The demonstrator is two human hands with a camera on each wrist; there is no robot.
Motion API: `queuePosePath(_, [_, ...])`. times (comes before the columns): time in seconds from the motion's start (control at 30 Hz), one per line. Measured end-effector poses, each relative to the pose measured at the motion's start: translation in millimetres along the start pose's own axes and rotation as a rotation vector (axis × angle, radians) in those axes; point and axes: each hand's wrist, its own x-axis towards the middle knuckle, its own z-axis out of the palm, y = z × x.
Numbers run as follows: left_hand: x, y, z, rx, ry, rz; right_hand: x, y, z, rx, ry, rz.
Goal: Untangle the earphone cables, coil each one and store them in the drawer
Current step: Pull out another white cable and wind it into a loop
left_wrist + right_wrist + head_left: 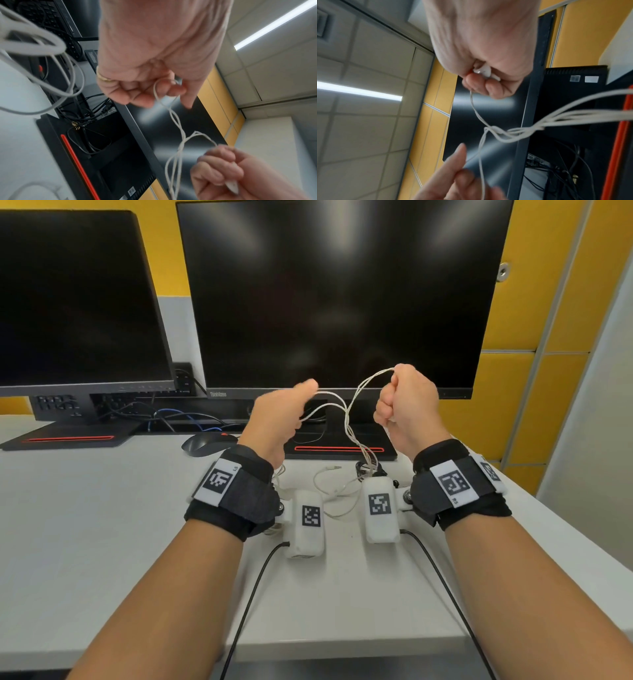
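The fingers of the right hand (409,402) are curled into a fist around a white earbud (483,71), and a loop of the white earphone cables (349,412) is pinched by the left hand (279,419). The twisted strands are held raised between both hands before the monitor (339,296), the rest trailing onto the white desk (102,508).

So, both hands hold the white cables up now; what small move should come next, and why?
Probably draw the hands slowly apart. The left hand and right hand each grip strands of the white cables, which are twisted together between them and hang to the desk. Spreading should show which strand crosses which.
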Motion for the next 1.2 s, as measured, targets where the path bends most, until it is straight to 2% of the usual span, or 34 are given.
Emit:
queuePosePath(0.03, [-1.0,-3.2,1.5,0.105,-0.061,0.001,-1.0,0.5,0.2,0.014,-0.043,-0.017])
queuePosePath(0.1, [-2.3,-8.2,3.6,0.158,-0.106,0.022,-6.1,-1.0,2.1,-0.03,-0.166,-0.033])
queuePosePath(0.23, [-3.7,-5.9,5.3,0.044,-0.093,0.15,-13.3,5.3,9.1,-0.178,-0.376,-0.084])
queuePosePath(0.33, [-6.5,-5.1,5.9,0.033,-0.205,0.227,-15.7,8.2,9.9,-0.193,-0.443,-0.078])
queuePosePath(0.4, [-8.5,-5.8,8.0,0.019,-0.281,0.202,-14.8,7.1,9.0,-0.109,-0.424,-0.054])
queuePosePath(0.5, [-9.3,-5.6,7.7,0.051,-0.29,0.173,-14.5,2.5,8.1,0.137,-0.344,-0.026])
queuePosePath(0.6, [-9.8,-5.5,5.5,0.113,-0.366,0.137,-10.8,2.5,6.5,0.231,-0.308,-0.084])
queuePosePath(0.67, [-12.3,-4.8,5.0,0.134,-0.426,0.123,-6.6,5.9,6.3,0.043,-0.244,-0.175])
queuePosePath(0.73, [-14.5,-3.0,5.7,0.094,-0.444,0.118,-3.7,9.8,4.4,-0.284,-0.174,-0.303])
queuePosePath(0.83, [-12.8,-0.2,4.0,0.015,-0.359,0.155,-4.4,11.7,1.7,-0.495,-0.274,-0.37])
queuePosePath(0.97, [-4.1,-2.1,-0.1,-0.041,-0.135,0.16,-7.1,12.3,3.2,-0.58,-0.433,-0.28])
queuePosePath(1.07, [1.6,-5.1,-1.7,-0.051,0.026,0.157,-9.7,10.3,2.6,-0.606,-0.47,-0.261])
queuePosePath(1.2, [4.5,-5.1,-2.5,-0.132,0.147,0.147,-13.2,7.0,1.3,-0.646,-0.452,-0.277])
